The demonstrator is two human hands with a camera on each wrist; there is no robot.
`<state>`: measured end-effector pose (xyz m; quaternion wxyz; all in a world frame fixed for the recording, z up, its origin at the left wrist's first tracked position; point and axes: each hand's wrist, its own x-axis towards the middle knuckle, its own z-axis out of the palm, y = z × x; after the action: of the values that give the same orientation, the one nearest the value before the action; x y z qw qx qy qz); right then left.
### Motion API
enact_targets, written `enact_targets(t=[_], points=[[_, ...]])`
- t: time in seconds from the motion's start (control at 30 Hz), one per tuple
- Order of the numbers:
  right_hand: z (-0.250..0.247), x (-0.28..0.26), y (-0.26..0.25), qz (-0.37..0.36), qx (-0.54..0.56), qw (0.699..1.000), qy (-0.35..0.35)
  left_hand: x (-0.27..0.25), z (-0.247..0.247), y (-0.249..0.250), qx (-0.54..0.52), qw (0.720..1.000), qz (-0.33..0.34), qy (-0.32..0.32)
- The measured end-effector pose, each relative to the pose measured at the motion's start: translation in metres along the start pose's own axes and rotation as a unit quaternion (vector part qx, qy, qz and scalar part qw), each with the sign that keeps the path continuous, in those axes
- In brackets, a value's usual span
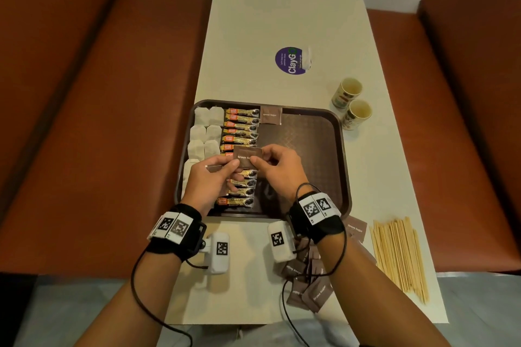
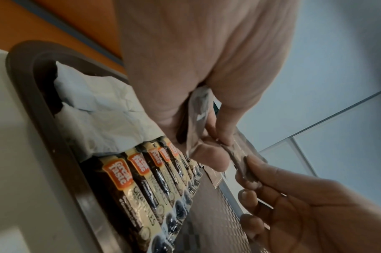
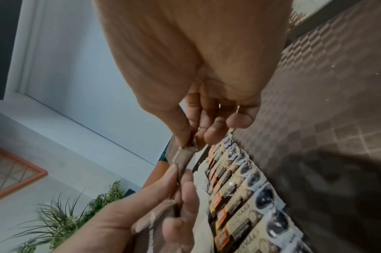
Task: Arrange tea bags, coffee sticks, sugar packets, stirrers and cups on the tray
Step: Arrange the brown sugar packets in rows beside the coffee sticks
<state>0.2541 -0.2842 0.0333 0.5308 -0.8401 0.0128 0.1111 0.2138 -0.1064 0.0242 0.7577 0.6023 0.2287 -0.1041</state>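
Note:
Over the brown tray, both hands hold a brown sugar packet by its lower edge. My left hand pinches its left part and grips more packets in the palm. My right hand pinches the right part between thumb and forefinger. On the tray lie white tea bags at the left, a column of coffee sticks beside them, and one sugar packet at the far edge. The hands hide some of the sticks.
Two paper cups stand on the table right of the tray. Wooden stirrers lie at the near right, with loose sugar packets under my right forearm. A purple sticker is farther up the table. Orange benches flank both sides.

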Motion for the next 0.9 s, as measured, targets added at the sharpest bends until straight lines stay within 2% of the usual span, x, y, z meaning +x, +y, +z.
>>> enact_targets(t=[0.2, 0.47, 0.9], points=[[-0.022, 0.039, -0.008, 0.032, -0.021, 0.999, 0.023, 0.0, -0.001, 0.004, -0.028, 0.999, -0.026, 0.006], [-0.036, 0.114, 0.011, 0.101, -0.132, 0.983, 0.077, 0.0, -0.004, 0.008, -0.021, 0.999, -0.026, 0.013], [-0.031, 0.139, 0.022, 0.131, -0.142, 0.976, 0.098, 0.0, -0.007, 0.011, -0.02, 0.999, -0.036, 0.015]])
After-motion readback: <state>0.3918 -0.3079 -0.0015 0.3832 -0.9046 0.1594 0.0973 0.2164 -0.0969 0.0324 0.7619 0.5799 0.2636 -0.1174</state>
